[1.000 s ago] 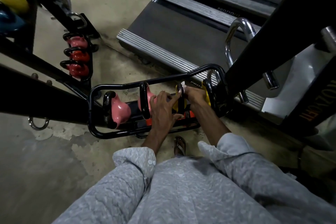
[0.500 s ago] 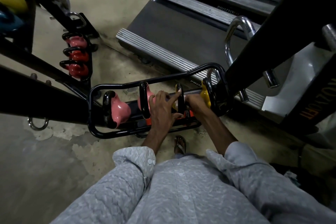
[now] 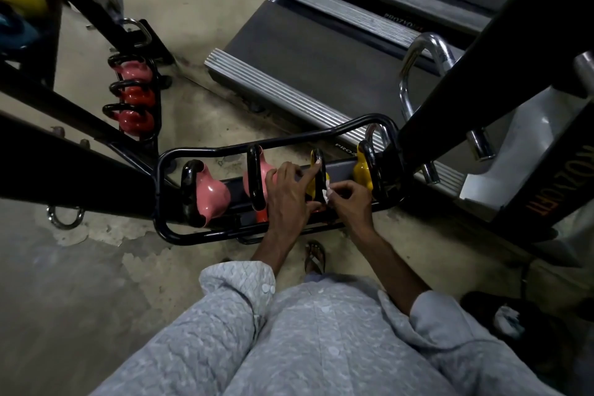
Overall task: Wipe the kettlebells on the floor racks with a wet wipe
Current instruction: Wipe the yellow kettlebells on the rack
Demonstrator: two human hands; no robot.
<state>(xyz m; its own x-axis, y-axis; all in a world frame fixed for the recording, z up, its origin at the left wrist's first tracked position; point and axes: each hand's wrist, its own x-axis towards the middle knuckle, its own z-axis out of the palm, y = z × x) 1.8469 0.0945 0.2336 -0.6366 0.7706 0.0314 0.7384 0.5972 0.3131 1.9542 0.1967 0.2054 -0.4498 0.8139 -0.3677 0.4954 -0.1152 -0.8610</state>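
1. The floor rack (image 3: 193,239), a black tube frame on the concrete, holds four kettlebells in a row, two pink at the left and two yellow at the right; a second rack (image 3: 157,112) with three more stands well apart behind it
2. The nearer yellow kettlebell (image 3: 313,185), third in the row, is the one being worked on; its black handle stands upright between the two hands
3. The left hand (image 3: 286,199) steadies it: the index finger lies straight on the handle's top, and the other fingers are loosely bent, gripping nothing that shows
4. The right hand (image 3: 352,202) pinches the wet wipe (image 3: 326,198) between thumb and fingertips, against the handle's lower side
5. The step appears to be wiping this handle; the next move likely calls for carrying the wipe over the rest of the handle and the yellow body, then on to the last yellow kettlebell (image 3: 362,172)
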